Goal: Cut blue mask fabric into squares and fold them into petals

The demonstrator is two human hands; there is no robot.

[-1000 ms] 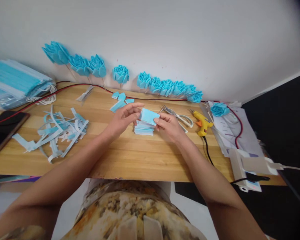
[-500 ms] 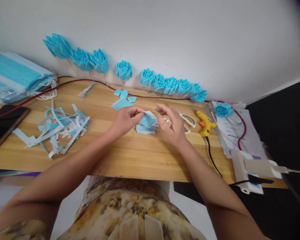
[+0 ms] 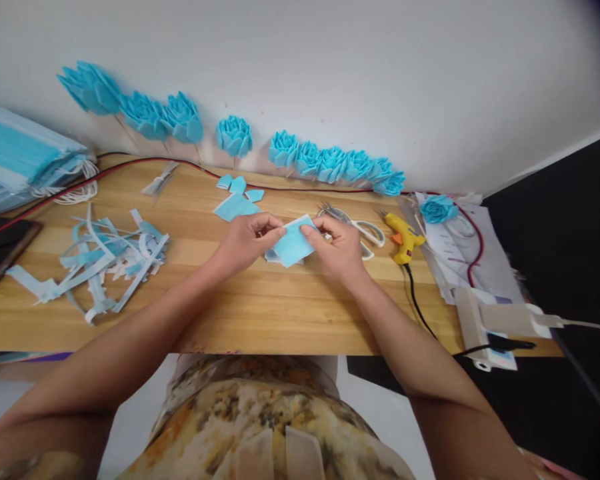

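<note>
A light-blue square of mask fabric is stretched flat between my two hands. My left hand pinches its left corner between thumb and fingers. On the other side, my right hand grips the right corner, thumb on top. Beneath the square, mostly hidden, lies a stack of similar fabric pieces. Beyond my left hand are a larger blue fabric piece and several small cut petals. Scissors with white handles lie just past my right hand, partly covered by it.
A yellow glue gun and a power strip are at the right. Fabric scraps, a phone and a pile of masks lie left. Blue fabric flowers line the wall. A red-black cable runs along the back.
The fabric square, earlier folded and held by my left hand, is now spread flat. My right hand has closed on its right corner. The view has shifted slightly.
</note>
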